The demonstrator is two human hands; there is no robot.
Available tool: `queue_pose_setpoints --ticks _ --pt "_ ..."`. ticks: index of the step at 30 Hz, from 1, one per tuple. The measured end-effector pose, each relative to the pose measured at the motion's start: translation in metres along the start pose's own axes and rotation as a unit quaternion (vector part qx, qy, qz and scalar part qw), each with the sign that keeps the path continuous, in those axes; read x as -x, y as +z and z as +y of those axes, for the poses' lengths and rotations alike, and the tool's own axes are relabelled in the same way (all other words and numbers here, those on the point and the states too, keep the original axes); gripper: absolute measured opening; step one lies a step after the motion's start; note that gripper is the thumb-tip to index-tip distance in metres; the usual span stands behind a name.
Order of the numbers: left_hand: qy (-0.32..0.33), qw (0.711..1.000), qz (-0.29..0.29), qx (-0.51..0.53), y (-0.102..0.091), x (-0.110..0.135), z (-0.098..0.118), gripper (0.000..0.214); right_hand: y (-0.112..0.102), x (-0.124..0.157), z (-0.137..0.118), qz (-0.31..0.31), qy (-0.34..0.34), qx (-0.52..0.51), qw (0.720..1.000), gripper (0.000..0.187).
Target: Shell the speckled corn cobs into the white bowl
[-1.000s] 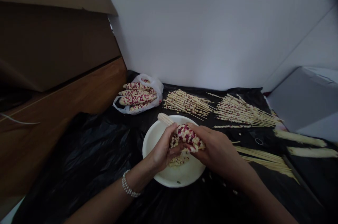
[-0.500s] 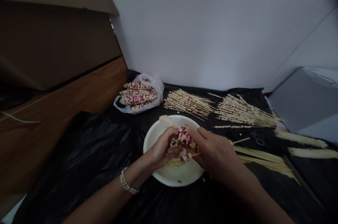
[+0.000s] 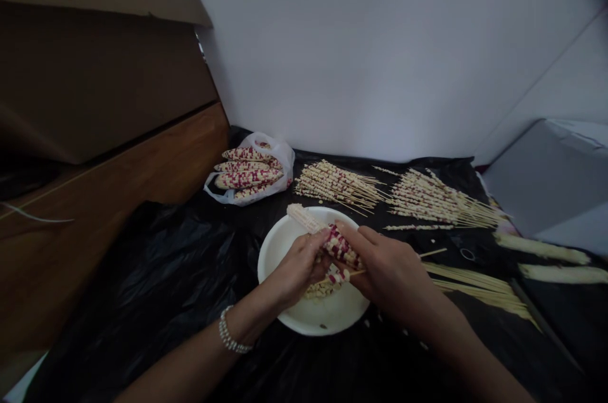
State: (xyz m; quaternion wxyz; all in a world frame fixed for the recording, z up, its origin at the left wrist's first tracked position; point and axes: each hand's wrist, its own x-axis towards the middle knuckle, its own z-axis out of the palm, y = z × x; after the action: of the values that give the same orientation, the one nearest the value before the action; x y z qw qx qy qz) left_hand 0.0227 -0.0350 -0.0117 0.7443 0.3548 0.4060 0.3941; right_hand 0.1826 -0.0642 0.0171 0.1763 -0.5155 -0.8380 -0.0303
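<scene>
Over the white bowl (image 3: 270, 239) both my hands hold one corn cob (image 3: 344, 247), bare and pale at its far left end, with purple and cream kernels toward the right. My left hand (image 3: 297, 270) closes around its middle, thumb at the edge of the kernels. My right hand (image 3: 392, 270) grips the kernelled end. A bamboo skewer (image 3: 357, 272) also passes through my right hand, its other end sticking out behind. Some kernels are threaded on it near my left fingers, which are partly hidden. Loose kernels (image 3: 319, 290) lie in the bowl.
A plastic bag (image 3: 286, 159) of speckled cobs lies at the back left. Two piles of kernel skewers (image 3: 332, 184) are behind the bowl. Bare sticks (image 3: 479, 289), a ring (image 3: 467, 254) and two stripped cobs (image 3: 563, 273) lie right, on black plastic sheeting (image 3: 180, 301).
My left hand has shifted slightly to the right along the cob, showing more of its bare end. The skewer's kernels now sit a little farther right and higher.
</scene>
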Motion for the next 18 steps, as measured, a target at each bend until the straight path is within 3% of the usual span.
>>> queue_pose_setpoints --ticks 3,6,12,18 --pt "0.028 0.999 0.034 0.000 -0.0008 -0.0004 -0.0035 0.028 0.0032 0.0003 -0.0043 0.014 -0.003 0.015 1.000 0.054" --pt "0.017 0.998 0.054 0.028 -0.0038 -0.0012 -0.0055 0.028 0.0021 0.0002 -0.0042 0.005 -0.001 0.012 1.000 0.054" --pt "-0.045 0.998 -0.034 0.042 -0.0074 -0.0023 -0.0048 0.054 -0.0005 -0.0003 -0.0027 0.013 -0.004 0.029 0.999 0.052" --pt "-0.019 1.000 0.014 0.002 -0.0071 -0.0046 -0.0084 0.041 0.0079 0.0003 -0.0053 0.021 -0.013 0.027 0.999 0.049"
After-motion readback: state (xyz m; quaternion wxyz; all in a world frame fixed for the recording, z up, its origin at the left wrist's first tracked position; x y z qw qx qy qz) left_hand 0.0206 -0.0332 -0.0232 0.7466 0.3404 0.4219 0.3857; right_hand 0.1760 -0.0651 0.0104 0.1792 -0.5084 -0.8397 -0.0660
